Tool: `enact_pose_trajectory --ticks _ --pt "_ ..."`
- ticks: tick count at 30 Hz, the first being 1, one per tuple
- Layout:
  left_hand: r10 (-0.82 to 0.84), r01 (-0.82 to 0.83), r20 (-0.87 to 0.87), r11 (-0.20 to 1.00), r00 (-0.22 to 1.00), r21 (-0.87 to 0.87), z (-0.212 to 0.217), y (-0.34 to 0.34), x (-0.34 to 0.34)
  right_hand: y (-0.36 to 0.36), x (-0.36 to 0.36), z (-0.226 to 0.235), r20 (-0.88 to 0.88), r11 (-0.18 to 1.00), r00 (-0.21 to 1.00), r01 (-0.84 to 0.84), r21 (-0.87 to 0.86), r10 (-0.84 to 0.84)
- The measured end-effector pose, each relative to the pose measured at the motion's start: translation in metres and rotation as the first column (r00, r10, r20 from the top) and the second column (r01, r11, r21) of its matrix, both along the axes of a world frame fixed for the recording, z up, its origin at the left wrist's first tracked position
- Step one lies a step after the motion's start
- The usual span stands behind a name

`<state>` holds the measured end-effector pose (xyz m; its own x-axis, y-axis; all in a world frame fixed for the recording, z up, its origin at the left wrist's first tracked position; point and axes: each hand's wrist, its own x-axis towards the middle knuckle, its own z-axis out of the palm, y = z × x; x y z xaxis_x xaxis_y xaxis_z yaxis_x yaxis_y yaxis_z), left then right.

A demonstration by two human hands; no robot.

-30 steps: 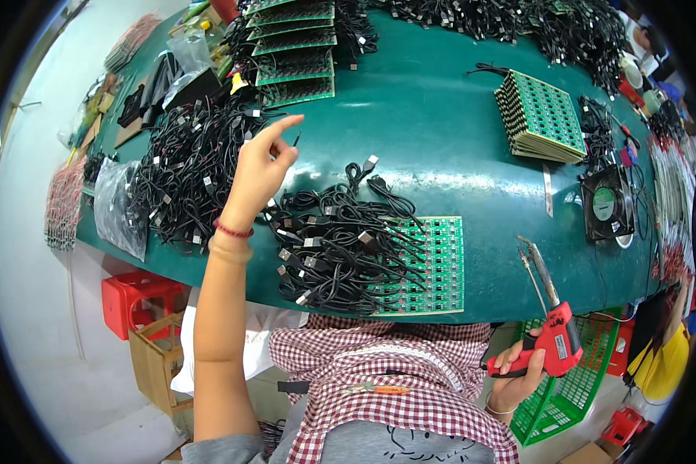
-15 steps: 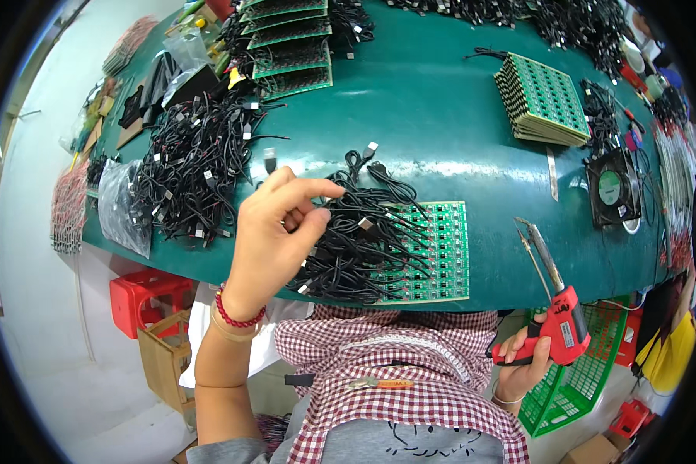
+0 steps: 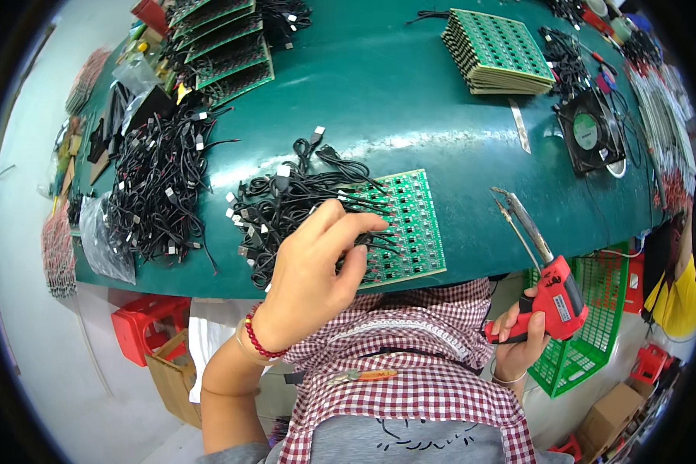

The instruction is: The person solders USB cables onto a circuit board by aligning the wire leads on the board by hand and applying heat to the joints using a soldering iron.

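Note:
My left hand (image 3: 311, 271) hovers over the left part of a green circuit board panel (image 3: 419, 220), beside black cables joined to it. Its thumb and index finger are curled but apart, with nothing visible between them. The cables (image 3: 290, 189) have USB plugs and spread leftward off the panel in a tangle; the hand hides some of them. Closed around the handle of a red and black soldering gun (image 3: 558, 303) is my right hand (image 3: 520, 344), at the table's front edge. The gun's metal tip and a thin feed tube point up and left, clear of the panel.
A heap of black USB cables (image 3: 158, 185) lies at left, with wired boards (image 3: 236, 73) stacked behind it. At back right are a pile of bare panels (image 3: 503, 54), a metal strip (image 3: 520, 127) and a black fan (image 3: 588, 131). A green basket (image 3: 572, 363) stands below the table.
My left hand has moved right and down toward the panel, its thumb and index finger still apart. The whole view has shifted. The right hand keeps its hold on the soldering gun.

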<state>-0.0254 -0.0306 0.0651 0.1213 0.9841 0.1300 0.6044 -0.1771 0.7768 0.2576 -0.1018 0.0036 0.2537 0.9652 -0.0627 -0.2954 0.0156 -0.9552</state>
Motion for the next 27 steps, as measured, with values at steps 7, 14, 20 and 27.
enact_pose_trajectory --ticks 7,14,20,27 --pt "-0.057 0.057 -0.067 0.998 0.996 0.002 -0.017 -0.006 0.021 -0.002 0.003 -0.001 -0.02 1.0 1.0 0.007 -0.023 -0.007" --pt "-0.068 0.069 -0.092 0.998 0.993 0.001 -0.026 -0.003 0.023 -0.001 0.003 -0.002 -0.01 1.0 1.0 0.006 -0.017 -0.006" --pt "-0.044 0.05 -0.094 0.997 0.995 0.059 -0.032 -0.003 0.023 -0.001 0.001 -0.002 -0.006 0.999 1.0 0.009 -0.046 -0.009" --pt "-0.059 0.083 -0.176 0.987 0.983 0.135 -0.034 -0.007 0.024 -0.002 -0.001 -0.006 0.058 0.999 0.998 0.002 -0.047 0.001"
